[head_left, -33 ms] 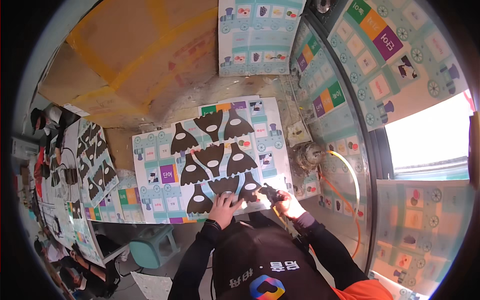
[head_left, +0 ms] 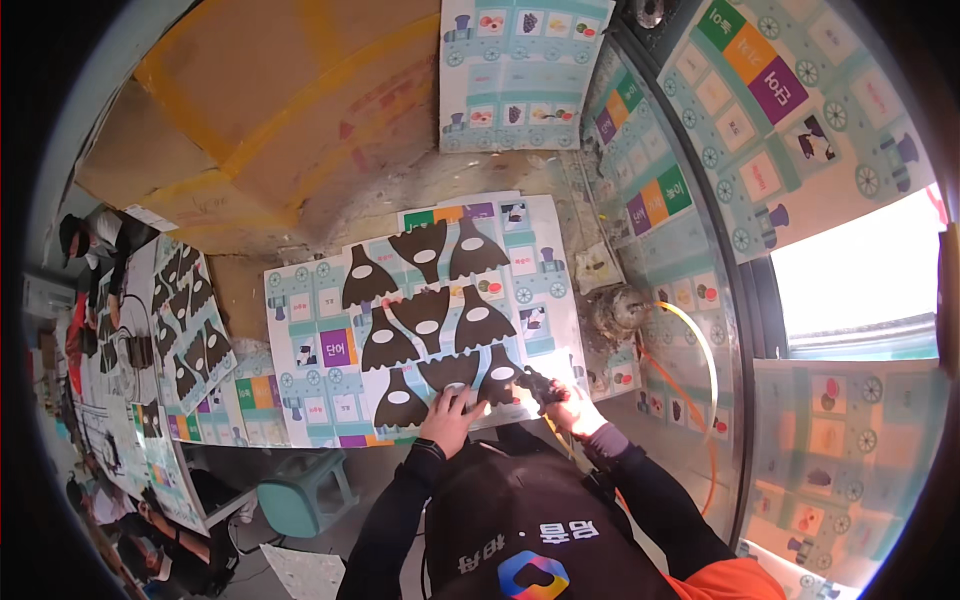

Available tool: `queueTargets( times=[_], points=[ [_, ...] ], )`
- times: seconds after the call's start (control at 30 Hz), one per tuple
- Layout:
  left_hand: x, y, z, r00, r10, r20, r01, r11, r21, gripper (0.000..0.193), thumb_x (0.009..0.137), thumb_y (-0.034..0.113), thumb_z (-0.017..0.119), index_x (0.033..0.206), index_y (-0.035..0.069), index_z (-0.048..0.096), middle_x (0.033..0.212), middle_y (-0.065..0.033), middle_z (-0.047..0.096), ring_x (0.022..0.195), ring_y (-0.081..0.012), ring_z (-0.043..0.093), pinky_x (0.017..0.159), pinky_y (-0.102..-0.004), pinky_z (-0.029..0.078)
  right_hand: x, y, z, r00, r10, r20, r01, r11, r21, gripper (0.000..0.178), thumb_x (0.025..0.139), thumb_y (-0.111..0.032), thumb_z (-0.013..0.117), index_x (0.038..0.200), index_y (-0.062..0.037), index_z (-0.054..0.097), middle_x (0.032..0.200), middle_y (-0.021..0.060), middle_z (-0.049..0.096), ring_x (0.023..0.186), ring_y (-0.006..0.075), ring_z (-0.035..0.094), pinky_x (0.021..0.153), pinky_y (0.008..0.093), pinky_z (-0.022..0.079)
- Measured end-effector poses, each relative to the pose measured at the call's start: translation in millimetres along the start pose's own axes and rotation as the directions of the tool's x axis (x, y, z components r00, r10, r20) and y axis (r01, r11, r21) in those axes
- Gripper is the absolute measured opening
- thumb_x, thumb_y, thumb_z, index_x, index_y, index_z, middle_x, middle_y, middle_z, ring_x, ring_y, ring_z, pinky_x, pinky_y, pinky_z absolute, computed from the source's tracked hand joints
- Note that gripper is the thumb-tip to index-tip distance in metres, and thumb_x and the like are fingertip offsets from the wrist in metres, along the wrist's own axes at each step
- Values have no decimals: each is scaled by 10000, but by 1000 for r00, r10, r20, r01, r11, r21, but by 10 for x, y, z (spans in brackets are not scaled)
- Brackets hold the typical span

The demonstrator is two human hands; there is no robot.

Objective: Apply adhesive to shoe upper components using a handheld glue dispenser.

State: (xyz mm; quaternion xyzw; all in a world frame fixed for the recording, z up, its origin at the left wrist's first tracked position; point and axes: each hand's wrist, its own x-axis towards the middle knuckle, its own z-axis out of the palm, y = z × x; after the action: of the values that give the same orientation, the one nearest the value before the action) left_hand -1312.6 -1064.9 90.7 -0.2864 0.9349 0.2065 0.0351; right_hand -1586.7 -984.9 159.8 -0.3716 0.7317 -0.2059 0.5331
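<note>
A large printed sheet [head_left: 320, 350] with train pictures and coloured squares lies on the table in front of me. Several dark brown bell-shaped pieces [head_left: 430, 310] with white ovals lie spread over it. My left hand [head_left: 452, 415] rests flat, fingers apart, on the lowest dark pieces at the sheet's near edge. My right hand [head_left: 572, 405] is closed around a small black tool [head_left: 540, 385] whose tip touches the neighbouring dark piece [head_left: 500, 375]. A thin orange cord [head_left: 700, 340] curves away to the right of that hand.
Brown cardboard [head_left: 260, 110] covers the back. More printed sheets hang at the top [head_left: 520, 70] and right [head_left: 790, 110], beside a bright window [head_left: 860, 270]. A teal stool [head_left: 290, 500] stands lower left. A second table [head_left: 185, 330] with similar pieces and other people is at the left.
</note>
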Motion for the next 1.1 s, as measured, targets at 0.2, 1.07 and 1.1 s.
queueTargets(
  times=[0.2, 1.07, 1.1],
  points=[
    [24, -27, 57, 1000, -12, 14, 13, 1000, -24, 562, 829, 104, 555, 1367, 268, 538, 1449, -97, 400, 1331, -342, 352, 1118, -498, 327, 160, 77, 289, 996, 31, -84, -32, 999, -12, 301, 714, -110, 616, 1001, -17, 610, 798, 107, 632, 637, 227, 613, 511, 343, 492],
    [94, -101, -44, 997, 33, 73, -28, 997, -77, 613, 758, 70, 600, 1340, 261, 565, 1374, -105, 448, 1309, -355, 371, 1079, -415, 397, 349, 269, 487, 935, -148, -323, 133, 989, -69, 243, 741, -84, 561, 975, -22, 581, 826, 199, 619, 784, 335, 606, 711, 386, 470],
    [88, -101, -41, 997, 29, 74, -24, 997, -76, 613, 758, 70, 600, 1340, 261, 565, 1374, -105, 448, 1309, -355, 371, 1079, -415, 397, 323, 258, 434, 936, -149, -319, 134, 989, -68, 243, 741, -84, 561, 975, -22, 581, 826, 199, 619, 784, 335, 606, 711, 386, 470]
  ],
)
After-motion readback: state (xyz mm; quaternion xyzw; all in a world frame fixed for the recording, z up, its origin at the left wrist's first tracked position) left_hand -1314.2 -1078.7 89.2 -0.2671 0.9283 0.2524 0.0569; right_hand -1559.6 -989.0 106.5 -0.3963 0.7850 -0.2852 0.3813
